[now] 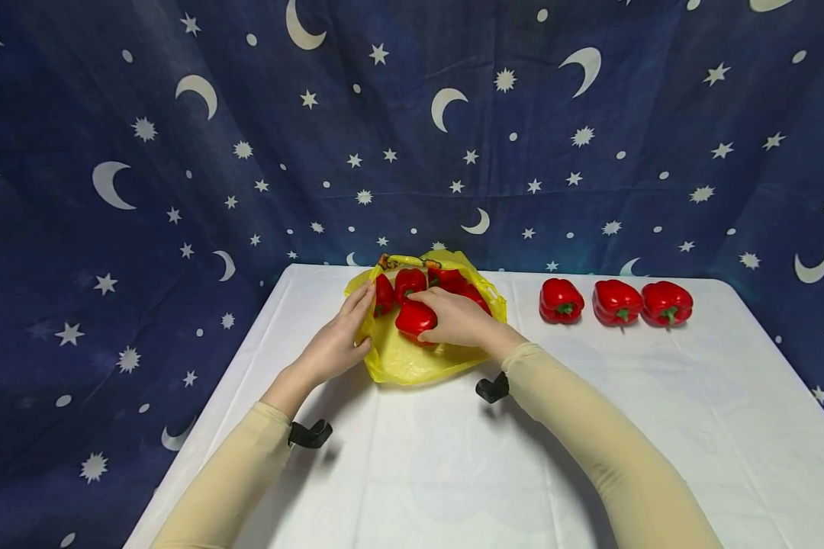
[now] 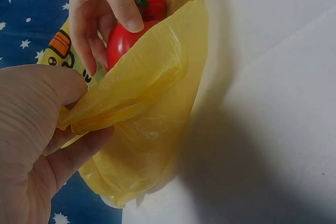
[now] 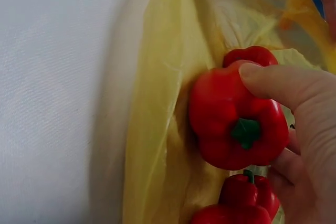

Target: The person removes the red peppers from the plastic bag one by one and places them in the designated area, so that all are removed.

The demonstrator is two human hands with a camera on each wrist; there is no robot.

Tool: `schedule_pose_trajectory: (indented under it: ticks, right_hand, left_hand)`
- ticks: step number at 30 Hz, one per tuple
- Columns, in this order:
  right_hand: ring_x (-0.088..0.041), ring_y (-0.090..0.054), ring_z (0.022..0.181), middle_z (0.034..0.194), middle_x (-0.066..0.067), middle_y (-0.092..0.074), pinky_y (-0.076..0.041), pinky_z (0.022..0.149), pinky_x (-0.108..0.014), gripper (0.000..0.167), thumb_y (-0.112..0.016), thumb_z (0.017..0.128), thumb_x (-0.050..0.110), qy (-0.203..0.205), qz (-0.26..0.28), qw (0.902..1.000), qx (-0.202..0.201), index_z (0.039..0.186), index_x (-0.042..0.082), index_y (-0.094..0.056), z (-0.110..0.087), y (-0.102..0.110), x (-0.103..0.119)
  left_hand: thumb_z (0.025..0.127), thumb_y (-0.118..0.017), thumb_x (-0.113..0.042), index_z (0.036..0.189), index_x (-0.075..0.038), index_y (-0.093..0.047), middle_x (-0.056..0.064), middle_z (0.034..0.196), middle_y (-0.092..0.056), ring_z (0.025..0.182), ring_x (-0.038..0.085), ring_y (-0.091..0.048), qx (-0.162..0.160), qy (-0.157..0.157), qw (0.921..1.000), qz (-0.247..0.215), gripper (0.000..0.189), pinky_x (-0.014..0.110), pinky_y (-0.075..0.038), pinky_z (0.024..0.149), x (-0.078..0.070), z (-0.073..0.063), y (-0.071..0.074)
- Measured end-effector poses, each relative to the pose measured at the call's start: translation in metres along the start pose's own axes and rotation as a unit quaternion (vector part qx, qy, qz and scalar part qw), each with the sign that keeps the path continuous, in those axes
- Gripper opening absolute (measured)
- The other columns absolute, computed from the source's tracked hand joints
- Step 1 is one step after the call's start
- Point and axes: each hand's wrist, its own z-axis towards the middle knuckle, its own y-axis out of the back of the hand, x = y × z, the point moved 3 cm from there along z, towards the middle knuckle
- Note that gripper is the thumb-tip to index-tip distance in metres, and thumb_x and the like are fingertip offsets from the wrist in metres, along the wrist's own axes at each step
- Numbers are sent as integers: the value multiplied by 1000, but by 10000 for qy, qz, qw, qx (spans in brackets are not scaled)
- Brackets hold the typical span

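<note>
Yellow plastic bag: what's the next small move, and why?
Probably the left hand should steady the yellow plastic bag before the gripped red bell pepper moves: that hand pinches the bag's edge, while the right hand holds the pepper inside the opening.

A dark blue curtain (image 1: 384, 114) with pale moons and stars hangs behind a white table (image 1: 439, 473).

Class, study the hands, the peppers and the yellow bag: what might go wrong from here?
The left hand pinches a fold of the thin bag, which might slip or tear. The pepper in the right hand might bump the peppers near it in the bag.
</note>
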Motion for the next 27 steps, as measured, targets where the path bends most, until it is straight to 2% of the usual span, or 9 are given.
schedule_pose_trajectory:
  ticks: [12,19,23,27]
  right_hand:
    - [-24,-47,136,154,-3,-46,-41,111,-50,90,-87,79,33,-92,767,9955,552,157,27,-43,0,-1,2]
    - [-25,-47,134,153,-8,-43,-43,109,-48,94,-86,80,34,-125,974,9893,1080,160,23,-38,-3,-2,2]
    - [-25,-45,134,154,-7,-44,-41,111,-47,94,-83,82,42,-352,1382,9807,1341,160,17,-35,-2,1,0]
    - [-26,-52,126,152,-8,-45,-50,101,-46,94,-81,83,42,-878,2242,9566,1641,160,15,-34,1,5,-2]
  left_hand:
    - [91,-68,-5,166,-12,-12,0,172,-6,147,28,-36,-37,-60,10000,-25,93,47,-44,109,0,-1,0]
    - [91,-68,-5,166,-12,-11,0,172,-6,148,28,-34,-19,-60,10000,-17,93,47,-42,111,0,0,0]
    - [91,-68,-6,166,-12,-12,0,172,-5,148,28,-34,-8,-36,10000,-24,93,47,-41,111,0,0,0]
    - [91,-68,-5,166,-12,-12,0,172,-5,149,27,-33,-4,4,10000,-24,94,46,-41,111,0,0,0]
